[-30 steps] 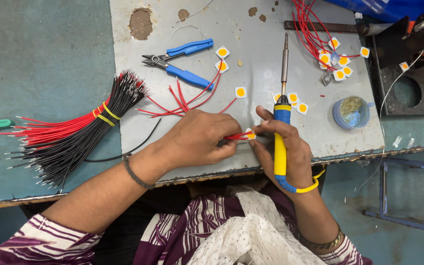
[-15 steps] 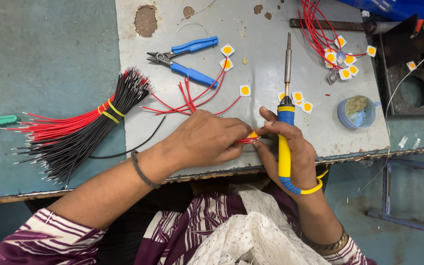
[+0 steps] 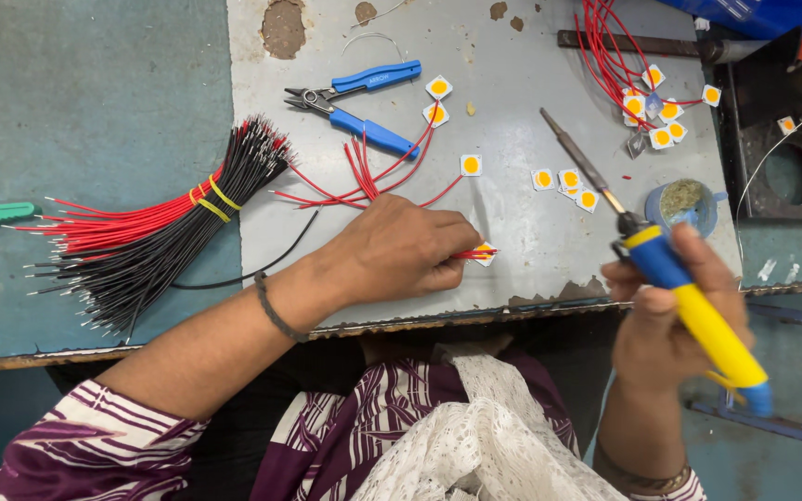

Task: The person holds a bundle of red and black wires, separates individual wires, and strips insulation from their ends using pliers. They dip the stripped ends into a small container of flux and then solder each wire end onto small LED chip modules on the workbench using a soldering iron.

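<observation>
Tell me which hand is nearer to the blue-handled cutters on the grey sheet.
Left. The left hand rests on the sheet just below the blue-handled cutters, pinching red wires. The right hand is off to the side past the bench edge, holding the soldering iron.

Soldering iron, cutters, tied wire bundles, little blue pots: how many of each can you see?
Soldering iron, held in the right hand: 1
Blue-handled cutters: 1
Tied wire bundle, red and black: 1
Little blue pot: 1
Total: 4
</observation>
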`<move>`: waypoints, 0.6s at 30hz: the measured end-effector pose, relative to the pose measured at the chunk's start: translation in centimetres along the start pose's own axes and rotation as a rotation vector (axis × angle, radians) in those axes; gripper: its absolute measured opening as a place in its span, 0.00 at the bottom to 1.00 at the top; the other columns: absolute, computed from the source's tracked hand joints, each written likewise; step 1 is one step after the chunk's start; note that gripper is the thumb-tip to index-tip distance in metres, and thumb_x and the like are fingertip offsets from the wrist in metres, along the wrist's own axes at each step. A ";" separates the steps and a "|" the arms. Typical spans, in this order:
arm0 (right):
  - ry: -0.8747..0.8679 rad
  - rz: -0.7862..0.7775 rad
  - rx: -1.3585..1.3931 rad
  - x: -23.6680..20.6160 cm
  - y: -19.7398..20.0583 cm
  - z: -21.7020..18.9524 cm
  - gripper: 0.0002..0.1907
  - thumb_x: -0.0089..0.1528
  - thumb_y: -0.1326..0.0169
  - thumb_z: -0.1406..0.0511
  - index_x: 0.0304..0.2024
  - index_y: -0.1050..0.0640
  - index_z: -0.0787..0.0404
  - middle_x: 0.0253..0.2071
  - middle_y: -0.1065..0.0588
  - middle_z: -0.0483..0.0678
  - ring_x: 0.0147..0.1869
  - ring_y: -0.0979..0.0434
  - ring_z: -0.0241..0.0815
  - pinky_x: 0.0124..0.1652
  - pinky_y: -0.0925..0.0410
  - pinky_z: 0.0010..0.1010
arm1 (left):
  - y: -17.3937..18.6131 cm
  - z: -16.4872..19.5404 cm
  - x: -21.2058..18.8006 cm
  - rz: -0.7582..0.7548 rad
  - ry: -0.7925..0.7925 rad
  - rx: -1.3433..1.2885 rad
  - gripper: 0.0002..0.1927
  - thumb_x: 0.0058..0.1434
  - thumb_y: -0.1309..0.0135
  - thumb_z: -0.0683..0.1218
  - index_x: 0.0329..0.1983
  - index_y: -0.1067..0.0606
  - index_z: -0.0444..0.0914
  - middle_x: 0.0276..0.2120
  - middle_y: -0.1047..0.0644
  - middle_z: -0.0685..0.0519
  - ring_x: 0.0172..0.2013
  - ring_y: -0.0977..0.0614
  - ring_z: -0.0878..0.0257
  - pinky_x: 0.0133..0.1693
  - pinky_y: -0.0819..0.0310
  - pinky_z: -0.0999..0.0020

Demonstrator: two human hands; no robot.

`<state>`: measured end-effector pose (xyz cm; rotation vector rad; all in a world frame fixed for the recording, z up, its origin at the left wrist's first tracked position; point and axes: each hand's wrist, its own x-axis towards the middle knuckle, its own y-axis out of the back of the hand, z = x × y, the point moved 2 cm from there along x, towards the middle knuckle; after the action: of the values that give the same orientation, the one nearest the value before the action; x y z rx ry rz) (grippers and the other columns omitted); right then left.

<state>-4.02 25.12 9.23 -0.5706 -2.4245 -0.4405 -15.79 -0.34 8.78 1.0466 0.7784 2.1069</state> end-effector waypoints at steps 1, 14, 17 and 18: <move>-0.004 0.016 -0.011 0.2 0.6 -0.1 0.35 0.71 0.39 0.50 0.61 0.30 0.75 0.42 0.23 0.59 0.36 0.18 0.45 0.35 0.24 0.27 | 0.1 0.0 0.0 0.015 -0.014 -0.020 0.10 0.54 0.42 0.45 0.39 0.22 0.39 0.30 0.22 0.52 0.27 0.20 0.50 0.27 0.28 0.54; -0.065 0.124 0.320 -0.6 5.1 1.4 0.10 0.64 0.45 0.69 0.36 0.29 0.73 0.33 0.27 0.60 0.32 0.26 0.47 0.37 0.29 0.31 | -0.1 -0.1 -0.1 -0.039 0.012 0.017 0.10 0.55 0.41 0.46 0.39 0.23 0.39 0.34 0.22 0.54 0.28 0.19 0.51 0.27 0.28 0.54; -0.101 0.085 0.309 -0.7 4.9 1.7 0.10 0.63 0.44 0.70 0.36 0.29 0.74 0.34 0.25 0.61 0.33 0.25 0.46 0.38 0.29 0.28 | -0.1 -0.1 0.0 -0.055 0.019 0.034 0.10 0.55 0.41 0.46 0.39 0.23 0.39 0.35 0.22 0.54 0.27 0.19 0.51 0.27 0.28 0.54; -0.100 0.070 0.297 -0.7 4.7 1.7 0.10 0.63 0.43 0.70 0.36 0.29 0.74 0.34 0.25 0.61 0.34 0.25 0.46 0.39 0.29 0.28 | -0.1 -0.1 0.0 -0.049 0.017 0.032 0.11 0.54 0.41 0.46 0.40 0.23 0.39 0.35 0.21 0.54 0.27 0.20 0.51 0.26 0.29 0.54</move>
<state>-2.00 29.68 8.29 -0.5552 -2.4933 -0.0196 -15.81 -0.31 8.62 1.0179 0.8397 2.0710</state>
